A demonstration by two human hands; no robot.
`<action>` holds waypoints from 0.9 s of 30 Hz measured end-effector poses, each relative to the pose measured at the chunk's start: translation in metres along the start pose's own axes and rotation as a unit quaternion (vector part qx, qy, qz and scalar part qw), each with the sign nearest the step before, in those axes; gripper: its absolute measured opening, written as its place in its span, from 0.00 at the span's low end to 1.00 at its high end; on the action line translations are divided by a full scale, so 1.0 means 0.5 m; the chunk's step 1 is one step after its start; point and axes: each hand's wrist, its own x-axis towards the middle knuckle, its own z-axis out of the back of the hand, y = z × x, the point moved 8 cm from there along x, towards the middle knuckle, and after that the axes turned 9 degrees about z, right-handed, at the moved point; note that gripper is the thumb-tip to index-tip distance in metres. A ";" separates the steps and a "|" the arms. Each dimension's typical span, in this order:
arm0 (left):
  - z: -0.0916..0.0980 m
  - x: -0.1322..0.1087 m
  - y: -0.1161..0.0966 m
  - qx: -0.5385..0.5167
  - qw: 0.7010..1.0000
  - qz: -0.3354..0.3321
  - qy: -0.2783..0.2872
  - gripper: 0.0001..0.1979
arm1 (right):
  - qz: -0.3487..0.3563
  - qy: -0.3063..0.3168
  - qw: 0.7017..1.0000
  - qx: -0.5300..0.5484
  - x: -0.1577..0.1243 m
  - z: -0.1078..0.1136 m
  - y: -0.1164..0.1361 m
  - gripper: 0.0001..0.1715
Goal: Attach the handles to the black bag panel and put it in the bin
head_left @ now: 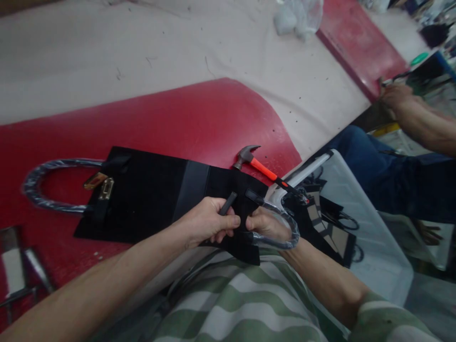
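A flat black handbag panel (153,194) lies across the table edge in front of me. A handle wrapped in clear film (35,185) curves from its left end, beside gold-coloured metal fittings (106,188). My left hand (217,221) is closed on the panel's right part, and a short dark strap end (228,203) sticks up between thumb and fingers. My right hand (265,224) reaches through the second film-wrapped handle (294,230), its fingers closed at the panel beside the strap. The fingertips under the black material are hidden.
A claw hammer (261,167) with an orange and black grip lies just beyond the panel. To the right, a pale plastic crate (377,237) holds black and tan pieces. Metal tools (37,268) lie at lower left. Another person's hand (397,97) works at upper right.
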 end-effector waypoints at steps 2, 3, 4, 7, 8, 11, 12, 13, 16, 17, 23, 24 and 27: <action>0.000 -0.003 -0.003 0.004 1.000 -0.002 -0.004 0.07 | 0.028 -0.003 1.000 0.003 0.000 -0.002 0.009 0.29; 0.000 -0.004 -0.004 0.008 1.000 0.000 -0.009 0.07 | 0.042 -0.013 0.999 0.003 -0.003 0.002 0.014 0.29; 0.001 -0.005 -0.005 0.013 1.000 0.003 -0.015 0.07 | 0.051 -0.027 0.998 0.001 -0.007 0.008 0.017 0.28; 0.003 -0.008 -0.008 0.027 0.999 0.008 -0.029 0.08 | 0.060 -0.069 0.996 -0.010 -0.022 0.030 0.026 0.28; 0.003 -0.008 -0.009 0.027 0.999 0.007 -0.030 0.09 | 0.060 -0.079 0.995 -0.014 -0.027 0.034 0.030 0.29; 0.000 -0.008 -0.012 0.017 1.000 -0.003 -0.024 0.12 | 0.067 -0.083 0.994 -0.031 -0.031 0.034 0.042 0.29; 0.000 -0.007 -0.013 0.013 1.000 -0.007 -0.024 0.13 | 0.071 -0.080 0.994 -0.038 -0.031 0.031 0.046 0.29; 0.001 -0.007 -0.013 0.011 1.000 -0.008 -0.027 0.14 | 0.075 -0.077 0.993 -0.045 -0.031 0.028 0.048 0.29; 0.004 -0.005 -0.012 0.018 0.999 -0.004 -0.041 0.17 | 0.076 -0.076 0.993 -0.056 -0.032 0.026 0.044 0.28; 0.005 -0.004 -0.011 0.021 0.999 -0.003 -0.046 0.18 | 0.070 -0.077 0.993 -0.055 -0.034 0.028 0.039 0.28; 0.006 0.002 -0.010 0.027 0.998 0.001 -0.060 0.20 | 0.026 -0.086 0.994 -0.054 -0.036 0.039 0.021 0.29; 0.006 0.003 -0.009 0.028 0.998 0.004 -0.064 0.19 | 0.025 -0.083 0.995 -0.055 -0.034 0.038 0.022 0.29; 0.005 0.005 -0.008 0.031 0.997 0.024 -0.068 0.18 | 0.036 -0.061 0.996 -0.050 -0.026 0.036 0.024 0.33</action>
